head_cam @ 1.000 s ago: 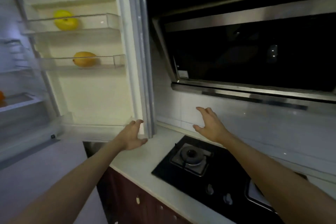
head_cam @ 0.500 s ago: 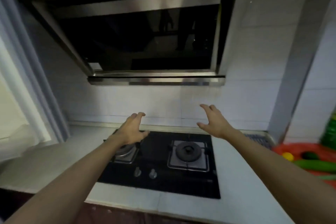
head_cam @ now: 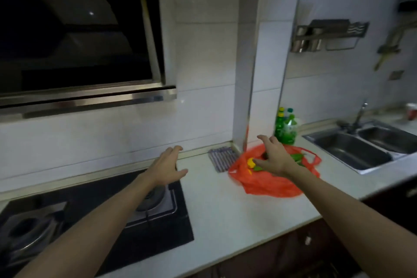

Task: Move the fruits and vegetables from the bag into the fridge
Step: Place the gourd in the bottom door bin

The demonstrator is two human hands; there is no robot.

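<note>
A: Nearest first. What is seen?
B: A black glass gas hob [head_cam: 162, 239] is seen at lower left, with a white stone countertop [head_cam: 225, 214] beside it. The left hand [head_cam: 165, 170] is held above the hob's right edge, fingers spread and relaxed, nothing held. It is judged idle and kept out of the reach.
A: Task items?
B: A thin orange plastic bag [head_cam: 266, 185] is slumped on the countertop with its mouth open upward, so the contents can be reached from above. 1 small yellow fruit [head_cam: 251, 162] and long green vegetables [head_cam: 295, 157] are seen inside. The right hand [head_cam: 274, 160] is stretched over the open mouth, fingers splayed wide, nothing gripped. Contact with the produce cannot be told because of blur.
A: Step?
B: It is judged as a reach for the next item. At least 2 kinds are left in the bag. No fridge is shown in this view, so a carry is needed.
A: Behind?
B: A striped folded cloth [head_cam: 222, 158] is laid just beside the bag, by the wall. Green plastic bottles [head_cam: 285, 130] are stood just behind the bag. A steel double sink [head_cam: 352, 153] is seen far right. A dark glass range hood [head_cam: 74, 36] is mounted above the hob.
</note>
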